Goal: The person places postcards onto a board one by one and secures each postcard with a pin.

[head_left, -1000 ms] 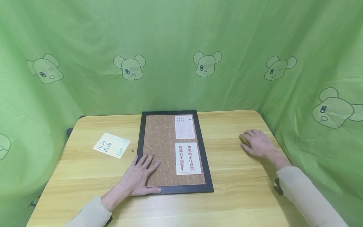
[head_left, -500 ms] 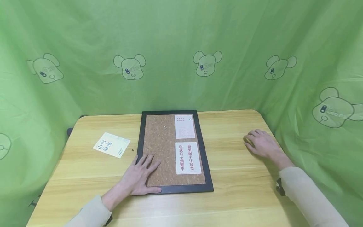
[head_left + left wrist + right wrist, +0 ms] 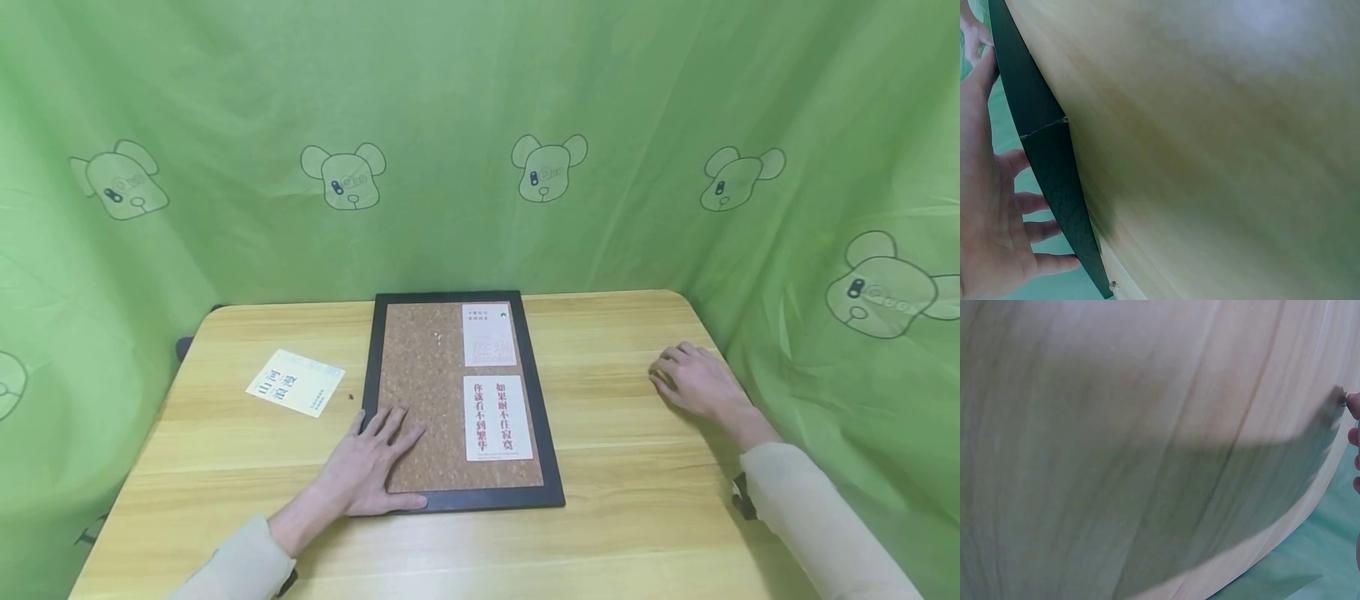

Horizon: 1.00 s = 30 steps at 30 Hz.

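Observation:
My left hand (image 3: 371, 467) rests with spread fingers on the lower left corner of a black-framed cork board (image 3: 423, 392). In the left wrist view, that hand's fingers (image 3: 1041, 231) reach over the board's dark frame (image 3: 1054, 156). Two cards lie on the board's right side: an upper pale card (image 3: 489, 346) with a small dark pin at its top right, and a lower card (image 3: 498, 417) with red characters. Out on the right of the table, my right hand (image 3: 697, 383) bends its fingers near the wood. A small dark pin-like thing (image 3: 1343, 399) shows at its fingertip.
A white card (image 3: 296, 383) with blue characters lies left of the board on the wooden table (image 3: 615, 517). A tiny brown thing (image 3: 350, 398) lies between that card and the frame. Green printed curtains (image 3: 450, 233) hang behind and at both sides.
My right hand has shifted slightly right and its fingers have drawn closer together. The left hand, the board and the cards have stayed where they were.

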Motion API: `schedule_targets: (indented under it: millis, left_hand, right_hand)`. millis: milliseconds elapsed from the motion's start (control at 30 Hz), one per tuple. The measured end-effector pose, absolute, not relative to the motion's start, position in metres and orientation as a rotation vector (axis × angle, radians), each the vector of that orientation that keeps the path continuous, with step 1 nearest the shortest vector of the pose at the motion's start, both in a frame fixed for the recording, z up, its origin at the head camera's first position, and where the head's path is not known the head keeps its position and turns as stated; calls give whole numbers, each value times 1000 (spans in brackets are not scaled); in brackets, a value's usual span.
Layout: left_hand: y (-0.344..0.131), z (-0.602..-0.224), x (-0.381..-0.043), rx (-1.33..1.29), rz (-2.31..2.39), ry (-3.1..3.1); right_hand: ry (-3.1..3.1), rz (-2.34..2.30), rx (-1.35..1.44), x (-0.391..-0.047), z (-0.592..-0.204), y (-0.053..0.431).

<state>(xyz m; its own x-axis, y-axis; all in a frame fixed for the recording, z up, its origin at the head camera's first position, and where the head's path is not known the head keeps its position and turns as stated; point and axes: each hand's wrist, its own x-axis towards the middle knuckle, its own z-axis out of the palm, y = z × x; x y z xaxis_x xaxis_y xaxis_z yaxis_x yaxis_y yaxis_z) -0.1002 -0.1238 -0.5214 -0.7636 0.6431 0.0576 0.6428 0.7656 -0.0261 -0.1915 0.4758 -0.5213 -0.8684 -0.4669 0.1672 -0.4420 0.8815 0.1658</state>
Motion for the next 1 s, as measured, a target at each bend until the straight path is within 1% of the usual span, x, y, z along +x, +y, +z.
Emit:
schedule_targets:
  millis: [733,1000]
  left_hand:
    - [-123,-522,-100,-1053,24,-2905]
    - [-123,-521,-100,-1053,34,-2912]
  right_hand:
    - [-2772,-131,713,-193,-529,480]
    - [-2733,-76,741,-191,-531,474]
